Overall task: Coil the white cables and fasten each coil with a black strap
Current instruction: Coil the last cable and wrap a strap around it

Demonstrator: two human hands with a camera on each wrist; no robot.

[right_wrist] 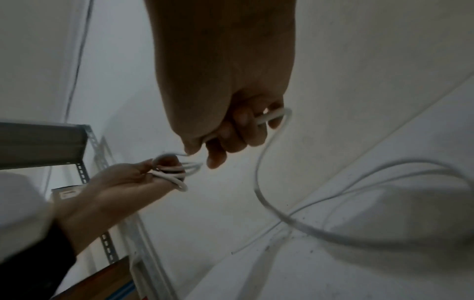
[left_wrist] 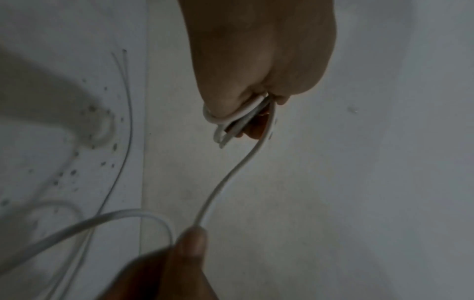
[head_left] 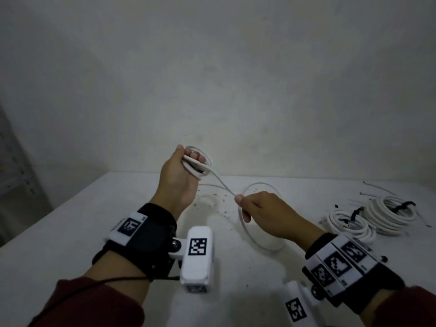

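Bare grey wall is filling the background, and a white table (head_left: 70,232) is standing against it, speckled with dark crumbs. We are holding both hands above it. Our left hand (head_left: 179,178) is gripping a small coil (head_left: 200,165) of white cable, fingers curled round the loops. From there the cable (head_left: 224,186) is running down to our right hand (head_left: 264,213), which is pinching it between thumb and fingers. Beyond that hand the loose length (head_left: 250,234) is arching over and trailing onto the table.

At the far right, two finished coils (head_left: 370,218) are lying side by side, each wearing a black strap (head_left: 404,205). A few thin loose wires (head_left: 377,188) are lying behind them.

We are judging ourselves mid-winding on this cable, with several loops made and slack left. Next, we are probably needing to carry the pinched length up and around the left-hand coil, letting the cable slide through the right fingers without kinking. No loose strap is showing within reach.
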